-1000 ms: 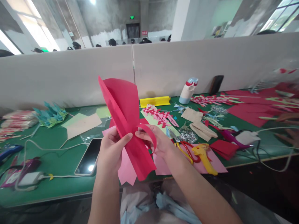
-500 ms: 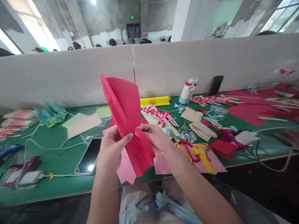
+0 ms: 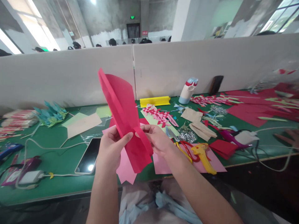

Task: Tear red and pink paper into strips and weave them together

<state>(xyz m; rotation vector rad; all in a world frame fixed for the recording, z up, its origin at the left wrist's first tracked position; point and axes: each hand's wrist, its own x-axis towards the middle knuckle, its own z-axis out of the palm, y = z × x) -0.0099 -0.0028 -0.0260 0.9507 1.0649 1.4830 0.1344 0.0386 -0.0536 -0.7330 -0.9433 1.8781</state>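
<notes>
Between both hands, raised above the green table, is a folded sheet of red paper, with bent flaps along its left and right edges. My left hand grips its left side, thumb on the front and fingers tucked behind. On the right side, my right hand pinches the curled flap near the paper's middle. Pink paper lies on the table under the red sheet. To the right of my right hand rest a yellow-handled glue gun and red-handled scissors.
A phone lies left of my left hand, near a white cable and charger. Woven pink-and-red paper pieces, yellow folded paper and a bottle stand or lie farther back. A pale partition runs behind the table.
The red paper has shifted slightly up and to the left, its upper part leaning further left. Both hands keep nearly the same hold.
</notes>
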